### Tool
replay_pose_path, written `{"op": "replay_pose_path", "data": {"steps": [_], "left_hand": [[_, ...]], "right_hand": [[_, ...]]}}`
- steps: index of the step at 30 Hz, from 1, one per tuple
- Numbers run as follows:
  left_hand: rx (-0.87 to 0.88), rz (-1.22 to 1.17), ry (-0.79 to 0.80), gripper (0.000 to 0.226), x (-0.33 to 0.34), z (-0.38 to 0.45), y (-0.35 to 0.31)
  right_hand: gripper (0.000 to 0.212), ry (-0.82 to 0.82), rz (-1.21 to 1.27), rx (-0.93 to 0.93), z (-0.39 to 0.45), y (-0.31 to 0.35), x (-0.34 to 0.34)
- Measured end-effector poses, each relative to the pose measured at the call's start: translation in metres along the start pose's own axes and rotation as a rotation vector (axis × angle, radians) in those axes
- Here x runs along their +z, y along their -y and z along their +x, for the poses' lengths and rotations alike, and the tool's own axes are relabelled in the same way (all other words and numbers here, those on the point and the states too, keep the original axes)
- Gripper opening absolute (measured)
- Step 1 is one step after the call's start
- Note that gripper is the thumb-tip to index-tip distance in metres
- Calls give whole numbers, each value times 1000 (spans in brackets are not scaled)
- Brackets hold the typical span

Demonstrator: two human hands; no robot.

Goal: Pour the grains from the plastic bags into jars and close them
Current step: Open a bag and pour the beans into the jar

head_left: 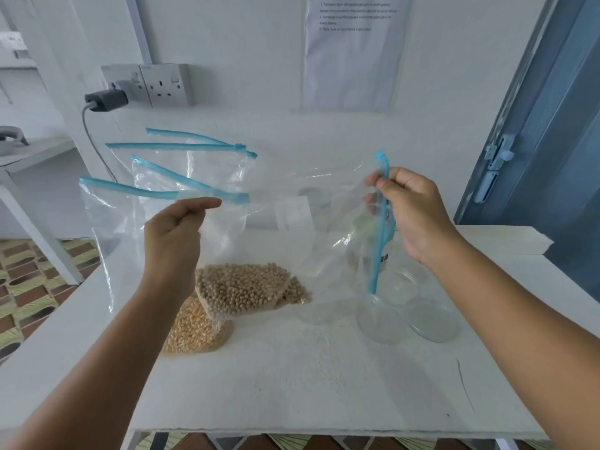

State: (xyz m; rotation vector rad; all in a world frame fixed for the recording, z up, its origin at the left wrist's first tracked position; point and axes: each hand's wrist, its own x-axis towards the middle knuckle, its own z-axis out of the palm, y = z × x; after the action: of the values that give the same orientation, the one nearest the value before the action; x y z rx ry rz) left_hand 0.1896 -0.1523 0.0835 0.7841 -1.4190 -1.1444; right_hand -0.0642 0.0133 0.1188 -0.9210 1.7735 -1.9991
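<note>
My right hand (412, 209) pinches the blue zip strip of an empty clear plastic bag (331, 228), which hangs over the table with the strip running down toward an open clear jar (401, 282). My left hand (177, 235) pinches the clear plastic of a grain bag just below its blue zip (156, 190). That bag stands upright with soybeans (243, 290) in its bottom. A second open bag behind it holds yellow corn (191, 332). Two clear round lids or shallow jars (380, 321) (435, 321) lie in front of the open jar.
The white table (292, 384) ends at a front edge near me, and patterned floor shows to the left. A wall socket with a plugged-in charger (107, 100) is at the back left. A blue door (552, 125) stands on the right. Another jar (311, 203) shows dimly through the empty bag.
</note>
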Motion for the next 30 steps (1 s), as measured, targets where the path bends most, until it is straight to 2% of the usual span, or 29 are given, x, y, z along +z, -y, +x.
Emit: {"op": "replay_pose_path", "data": {"steps": [4,8,14,23,30], "left_hand": [[42,-13,-15,41,2,4,-2],[-14,-63,-22,44,4,14,-4],[-12,-96,27,49,10,18,-15],[31,-44,91,47,54,13,-22],[53,-98,90,51,77,10,-19]], "right_hand": [[20,-61,22,-52,6,9,-2],[22,-12,29,-66,16,21,3],[22,-31,59,-66,25,22,-5],[21,-80,91,-26,35,1,-42],[19,-30,111,-23,40,-7,-61]]}}
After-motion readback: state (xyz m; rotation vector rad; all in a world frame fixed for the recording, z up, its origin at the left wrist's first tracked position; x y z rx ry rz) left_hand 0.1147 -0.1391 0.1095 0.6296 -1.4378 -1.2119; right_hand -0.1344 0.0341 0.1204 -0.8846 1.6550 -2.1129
